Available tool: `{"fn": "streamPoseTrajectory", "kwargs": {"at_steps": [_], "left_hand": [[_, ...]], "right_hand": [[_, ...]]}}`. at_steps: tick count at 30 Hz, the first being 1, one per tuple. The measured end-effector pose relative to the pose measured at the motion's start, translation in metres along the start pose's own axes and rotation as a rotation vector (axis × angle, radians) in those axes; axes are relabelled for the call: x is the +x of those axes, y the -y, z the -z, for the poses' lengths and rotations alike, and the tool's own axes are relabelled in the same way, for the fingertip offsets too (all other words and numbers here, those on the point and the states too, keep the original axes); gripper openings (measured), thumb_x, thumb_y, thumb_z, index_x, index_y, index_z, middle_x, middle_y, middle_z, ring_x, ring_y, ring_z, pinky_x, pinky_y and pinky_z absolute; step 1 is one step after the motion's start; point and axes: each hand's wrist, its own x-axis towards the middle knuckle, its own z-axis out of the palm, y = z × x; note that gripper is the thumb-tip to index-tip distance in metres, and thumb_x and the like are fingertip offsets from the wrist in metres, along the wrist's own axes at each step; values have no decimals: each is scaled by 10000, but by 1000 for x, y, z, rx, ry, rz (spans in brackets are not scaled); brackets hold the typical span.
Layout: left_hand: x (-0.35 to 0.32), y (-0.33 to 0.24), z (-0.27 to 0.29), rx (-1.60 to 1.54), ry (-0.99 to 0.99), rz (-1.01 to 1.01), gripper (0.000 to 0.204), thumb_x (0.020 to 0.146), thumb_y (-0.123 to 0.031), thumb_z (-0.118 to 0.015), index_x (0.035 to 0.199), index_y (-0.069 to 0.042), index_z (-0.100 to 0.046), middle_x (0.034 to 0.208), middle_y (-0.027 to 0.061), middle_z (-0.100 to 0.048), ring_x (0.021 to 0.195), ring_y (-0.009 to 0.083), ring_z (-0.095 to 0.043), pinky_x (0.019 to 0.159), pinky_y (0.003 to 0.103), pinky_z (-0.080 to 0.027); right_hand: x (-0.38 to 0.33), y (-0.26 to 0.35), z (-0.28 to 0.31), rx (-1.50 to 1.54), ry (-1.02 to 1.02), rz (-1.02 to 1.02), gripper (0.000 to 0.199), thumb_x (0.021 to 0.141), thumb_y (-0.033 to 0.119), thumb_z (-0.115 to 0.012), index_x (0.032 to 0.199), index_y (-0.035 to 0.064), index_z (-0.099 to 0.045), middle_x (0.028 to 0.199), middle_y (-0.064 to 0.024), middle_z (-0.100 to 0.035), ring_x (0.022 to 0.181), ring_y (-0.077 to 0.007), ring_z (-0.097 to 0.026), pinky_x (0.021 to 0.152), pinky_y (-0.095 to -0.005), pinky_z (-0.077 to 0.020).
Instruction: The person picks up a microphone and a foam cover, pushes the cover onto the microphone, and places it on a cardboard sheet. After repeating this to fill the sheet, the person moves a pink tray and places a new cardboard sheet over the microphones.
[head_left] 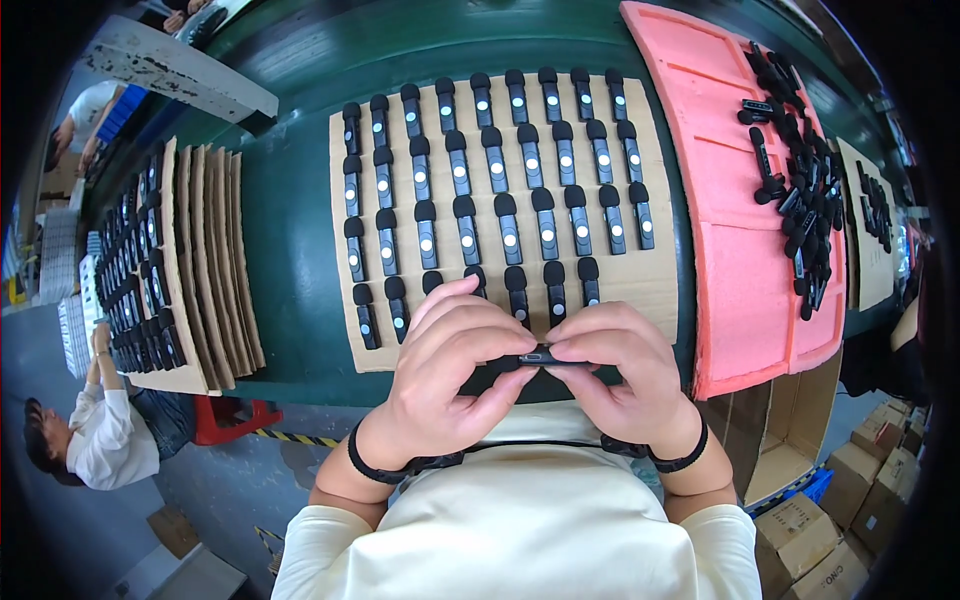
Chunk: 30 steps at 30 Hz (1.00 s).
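Note:
Close in front of my chest, a small black wireless clip-on microphone (538,357) lies sideways between my two hands, a small port showing on the side toward me. My left hand (440,365) pinches its left end with thumb and fingertips. The right end is pinched by my right hand (628,370). Just beyond my fingers lies a cardboard sheet (640,285) on the green table. Rows of similar black microphones (510,238) with foam tops and white round stickers cover it; my hands hide part of the nearest row.
To the right, a pink foam tray (735,270) bears a heap of loose microphones (805,210). Upright cardboard sheets (215,290) and more microphones stand left. A metal post (180,75) rises at the far left. Another person (110,440) works at left; cartons (800,530) sit lower right.

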Motion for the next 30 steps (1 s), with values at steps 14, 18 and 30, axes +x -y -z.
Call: {"fn": "streamPoseTrajectory", "kwargs": {"at_steps": [14, 18, 30], "left_hand": [[0, 4, -3, 35, 73, 50, 290, 705, -30, -783, 963, -57, -654, 1076, 114, -644, 967, 302, -616, 1008, 488, -417], [-4, 8, 3, 41, 36, 61, 262, 709, -18, -771, 946, -45, -662, 1072, 126, -647, 974, 310, -620, 994, 488, -437], [-11, 15, 12, 74, -23, 90, 205, 719, 21, -730, 906, -31, -664, 1053, 143, -653, 976, 322, -627, 970, 479, -466]], "right_hand": [[-9, -4, 16, -119, 45, 36, 348, 739, -96, -704, 1047, 15, -585, 1004, -150, -667, 850, -237, -665, 665, -310, -523], [-19, -7, 34, -219, 16, -106, 343, 721, -94, -707, 1016, 21, -577, 1004, -158, -665, 851, -281, -668, 685, -353, -534], [-59, -27, 48, -640, 169, -39, 286, 702, -37, -718, 930, 43, -564, 1102, -139, -619, 946, -342, -629, 773, -417, -524]]}}
